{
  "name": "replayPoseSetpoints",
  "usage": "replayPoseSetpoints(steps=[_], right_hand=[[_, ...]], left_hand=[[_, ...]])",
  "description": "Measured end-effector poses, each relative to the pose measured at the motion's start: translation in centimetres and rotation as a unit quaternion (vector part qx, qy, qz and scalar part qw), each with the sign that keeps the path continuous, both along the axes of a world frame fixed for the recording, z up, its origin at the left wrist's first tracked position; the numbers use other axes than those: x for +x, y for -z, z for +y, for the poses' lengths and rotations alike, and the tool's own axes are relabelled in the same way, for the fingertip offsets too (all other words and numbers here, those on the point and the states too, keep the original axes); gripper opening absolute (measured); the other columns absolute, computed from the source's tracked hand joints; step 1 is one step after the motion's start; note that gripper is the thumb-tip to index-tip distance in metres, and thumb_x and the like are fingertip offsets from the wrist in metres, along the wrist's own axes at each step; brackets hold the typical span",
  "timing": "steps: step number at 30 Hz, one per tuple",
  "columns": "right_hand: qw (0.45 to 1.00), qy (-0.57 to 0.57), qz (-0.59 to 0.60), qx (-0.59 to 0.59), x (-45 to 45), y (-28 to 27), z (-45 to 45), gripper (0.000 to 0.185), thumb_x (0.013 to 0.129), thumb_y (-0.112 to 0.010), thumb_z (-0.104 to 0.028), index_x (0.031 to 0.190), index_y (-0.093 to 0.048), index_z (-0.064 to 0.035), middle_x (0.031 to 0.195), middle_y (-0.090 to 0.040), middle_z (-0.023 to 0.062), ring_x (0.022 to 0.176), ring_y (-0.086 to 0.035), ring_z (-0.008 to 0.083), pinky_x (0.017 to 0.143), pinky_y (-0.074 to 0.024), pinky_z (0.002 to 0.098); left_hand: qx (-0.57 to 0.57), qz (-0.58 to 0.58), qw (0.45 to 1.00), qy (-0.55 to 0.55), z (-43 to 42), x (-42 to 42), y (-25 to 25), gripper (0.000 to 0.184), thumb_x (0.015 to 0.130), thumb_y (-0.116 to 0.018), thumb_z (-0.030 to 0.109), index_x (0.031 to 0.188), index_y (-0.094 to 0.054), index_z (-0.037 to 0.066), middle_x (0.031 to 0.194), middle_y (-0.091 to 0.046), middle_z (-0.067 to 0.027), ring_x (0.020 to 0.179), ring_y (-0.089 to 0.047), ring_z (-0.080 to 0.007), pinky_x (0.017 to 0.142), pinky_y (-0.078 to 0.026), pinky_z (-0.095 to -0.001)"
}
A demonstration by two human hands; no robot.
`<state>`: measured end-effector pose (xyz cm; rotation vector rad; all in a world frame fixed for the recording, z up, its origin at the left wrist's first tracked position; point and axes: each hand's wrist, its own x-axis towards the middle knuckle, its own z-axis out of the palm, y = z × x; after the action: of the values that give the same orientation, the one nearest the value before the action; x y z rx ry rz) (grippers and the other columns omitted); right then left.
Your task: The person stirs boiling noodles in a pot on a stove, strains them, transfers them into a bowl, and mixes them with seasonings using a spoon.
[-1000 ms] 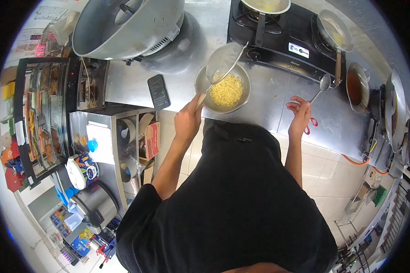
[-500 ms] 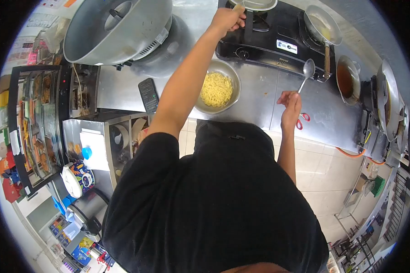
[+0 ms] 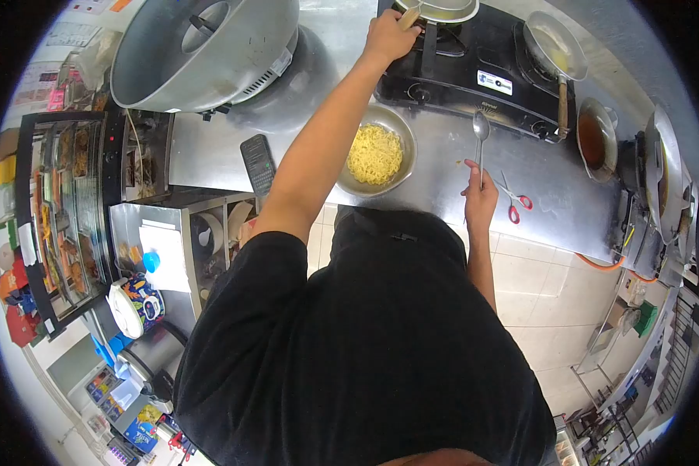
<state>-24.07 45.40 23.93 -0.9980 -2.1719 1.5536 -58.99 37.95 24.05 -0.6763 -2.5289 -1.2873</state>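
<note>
At the top of the head view, my left hand is closed around the light wooden handle of a pan. That pan is partly cut off by the frame's upper edge, over the left burner side of the black gas stove. My right hand grips a metal spoon, its bowl end pointing up toward the stove. Between my arms, a metal bowl holds yellow noodles. Red-handled scissors lie on the counter just right of my right hand.
On the right side of the stove sits a small pan with its handle toward me. A pan of reddish-brown liquid stands farther right. A phone lies on the steel counter, below a large grey drum-shaped appliance.
My right hand and the spoon have moved left, exposing more of the scissors. My left hand has tilted or shifted the pan slightly, and more of it shows.
</note>
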Motion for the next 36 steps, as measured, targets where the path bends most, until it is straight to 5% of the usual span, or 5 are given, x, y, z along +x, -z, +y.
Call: replayPoseSetpoints(steps=[4, 16, 19, 28, 36], right_hand=[[1.0, -0.004, -0.001, 0.004, -0.2, 0.0, 0.3, 0.034, 0.1, -0.049, -0.031, 0.113, -0.069, -0.0062, 0.065, -0.049, 0.0008, 0.055, -0.047, 0.0094, 0.055, -0.043, 0.0261], [0.999, -0.039, -0.017, 0.014, -1.0, 0.8, -0.8, 0.034, 0.1, -0.048, -0.031, 0.114, -0.068, -0.0063, 0.066, -0.05, 0.0007, 0.057, -0.048, 0.0093, 0.055, -0.0436, 0.0258], [0.998, -0.052, -0.031, 0.016, -1.5, 0.7, -1.3, 0.035, 0.1, -0.048, -0.032, 0.112, -0.068, -0.0061, 0.067, -0.048, -0.0005, 0.058, -0.047, 0.0086, 0.055, -0.0434, 0.0251], [0.998, -0.055, -0.038, 0.018, -1.4, 1.5, -0.5, 0.035, 0.1, -0.047, -0.032, 0.112, -0.068, -0.0061, 0.064, -0.043, -0.0018, 0.056, -0.045, 0.008, 0.055, -0.0429, 0.025], [0.987, -0.133, -0.042, 0.074, -3.0, -0.2, -1.5, 0.031, 0.1, -0.049, -0.027, 0.115, -0.067, -0.0066, 0.064, -0.049, 0.0033, 0.058, -0.049, 0.0114, 0.057, -0.0441, 0.0291]], left_hand=[[-0.016, -0.098, 0.994, 0.033, -1.3, 1.0, -1.5, 0.056, 0.078, -0.075, 0.034, 0.118, -0.057, -0.001, 0.108, -0.065, -0.0243, 0.104, -0.061, -0.0415, 0.096, -0.046, -0.0444], [0.066, -0.127, 0.99, 0.005, -3.7, 1.7, -2.3, 0.063, 0.082, -0.07, 0.043, 0.123, -0.056, -0.003, 0.117, -0.063, -0.0245, 0.112, -0.059, -0.0363, 0.097, -0.046, -0.0412], [-0.089, -0.199, 0.976, 0.026, -3.6, 2.0, 0.4, 0.062, 0.082, -0.069, 0.045, 0.124, -0.058, 0.0, 0.106, -0.068, -0.0222, 0.106, -0.064, -0.0329, 0.091, -0.049, -0.0389], [-0.003, -0.13, 0.991, 0.025, -3.1, 3.1, 3.1, 0.056, 0.082, -0.071, 0.026, 0.127, -0.056, -0.002, 0.111, -0.066, -0.0218, 0.098, -0.065, -0.0356, 0.088, -0.05, -0.0406], [-0.036, -0.062, 0.987, -0.142, -17.9, 11.5, 2.9, 0.04, 0.087, -0.066, 0.028, 0.117, -0.06, 0.004, 0.114, -0.058, -0.022, 0.107, -0.056, -0.0353, 0.092, -0.045, -0.0433]])
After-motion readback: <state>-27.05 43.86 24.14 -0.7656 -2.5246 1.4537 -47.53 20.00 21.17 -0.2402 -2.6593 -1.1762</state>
